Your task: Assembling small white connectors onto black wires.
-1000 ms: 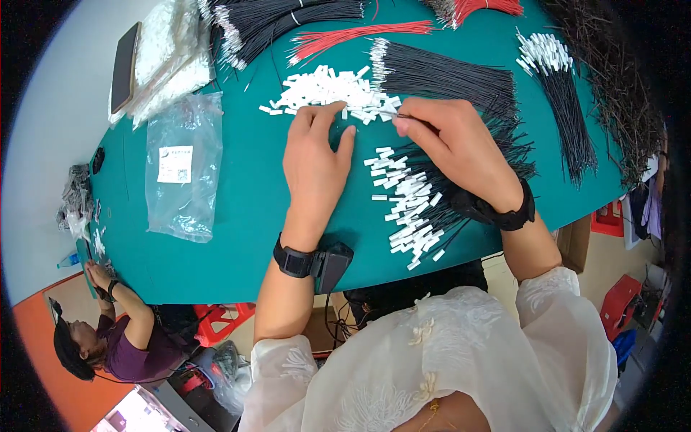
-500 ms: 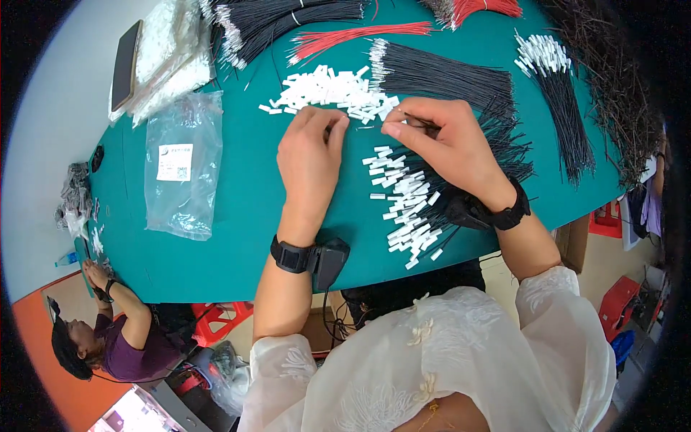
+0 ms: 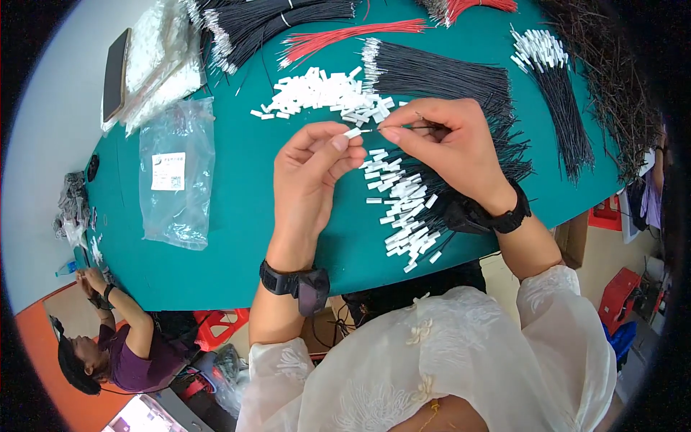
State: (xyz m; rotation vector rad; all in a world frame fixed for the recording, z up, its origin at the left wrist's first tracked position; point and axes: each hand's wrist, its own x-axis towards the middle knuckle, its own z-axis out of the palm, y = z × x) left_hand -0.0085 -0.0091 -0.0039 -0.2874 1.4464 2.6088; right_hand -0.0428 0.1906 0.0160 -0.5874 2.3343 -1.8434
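Note:
Between thumb and fingers, my left hand pinches a small white connector housing over the table. Facing it, my right hand grips a thin black wire, whose bare metal tip points at the housing's end; whether the tip is inside it I cannot tell. Just beyond my hands lies a heap of loose white housings. Below my right hand, a spread of black wires capped with white housings rests on the table, partly hidden by my forearm.
Bundled black wires and red wires lie farther back on the green table. At the left are a clear plastic bag, filled bags and a dark phone. Another person works at the far left.
My left hand has turned and opened out from the heap, now showing a white housing in its pinch. The wire in my right hand now lines up with that housing.

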